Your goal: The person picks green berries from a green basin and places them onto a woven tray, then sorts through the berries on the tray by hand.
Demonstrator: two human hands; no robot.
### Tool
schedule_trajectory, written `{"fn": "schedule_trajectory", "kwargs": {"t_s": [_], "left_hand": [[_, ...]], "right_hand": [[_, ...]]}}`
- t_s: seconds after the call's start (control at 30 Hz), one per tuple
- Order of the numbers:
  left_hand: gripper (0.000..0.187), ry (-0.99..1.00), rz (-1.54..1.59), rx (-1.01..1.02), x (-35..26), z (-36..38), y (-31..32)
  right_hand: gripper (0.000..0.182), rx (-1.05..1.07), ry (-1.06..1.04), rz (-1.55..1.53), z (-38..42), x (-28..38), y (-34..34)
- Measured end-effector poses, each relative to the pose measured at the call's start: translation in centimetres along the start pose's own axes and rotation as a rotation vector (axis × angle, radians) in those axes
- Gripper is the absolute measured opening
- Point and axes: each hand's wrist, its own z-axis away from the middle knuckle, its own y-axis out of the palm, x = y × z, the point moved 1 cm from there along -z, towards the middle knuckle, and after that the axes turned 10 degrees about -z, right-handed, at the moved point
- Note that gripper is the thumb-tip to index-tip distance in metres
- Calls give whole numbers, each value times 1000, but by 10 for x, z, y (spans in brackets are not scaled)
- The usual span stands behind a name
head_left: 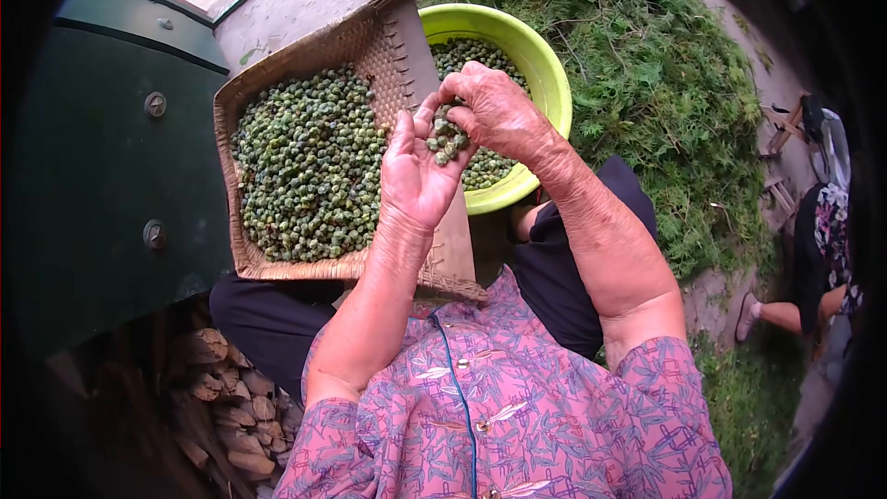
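Small round green cones (447, 140) rest in the cupped palm of my left hand (420, 176), its fingers curled around them. My right hand (490, 106) is closed just above that palm, fingertips pinched at the cones; what lies between them is hidden. Under and left of my hands, a woven tray (226, 139) with a flat board-like edge holds a large heap of similar green cones (309, 162). Behind my hands, a yellow-green basin (557, 92) holds more cones, partly covered by the tray's edge and my right hand.
Cut green branches (656, 83) are piled to the right of the basin. A dark green metal cabinet (102, 166) stands at the left, with split firewood (245, 416) below it. At the far right, a seated person's leg (781, 314) and patterned clothing show.
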Motion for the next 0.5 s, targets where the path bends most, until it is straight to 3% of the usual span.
{"fn": "schedule_trajectory", "kwargs": {"t_s": [0.07,0.13,0.3,0.37,0.47,0.5], "left_hand": [[50,9,-39,-152,-1,0,8],[50,9,-57,-166,0,1,9],[53,16,-58,-188,2,-3,-1],[53,7,-3,-79,2,-5,-8],[55,-5,6,-34,1,-4,-5],[55,-4,5,-36,1,-4,-5]], "right_hand": [[18,-6,80,35,2,5,-7],[21,-12,151,136,2,6,-11],[22,-101,74,126,5,-1,-17],[34,148,27,-224,5,6,-19],[41,224,-136,-169,13,17,-3],[37,224,-79,-118,15,19,-2]]}}
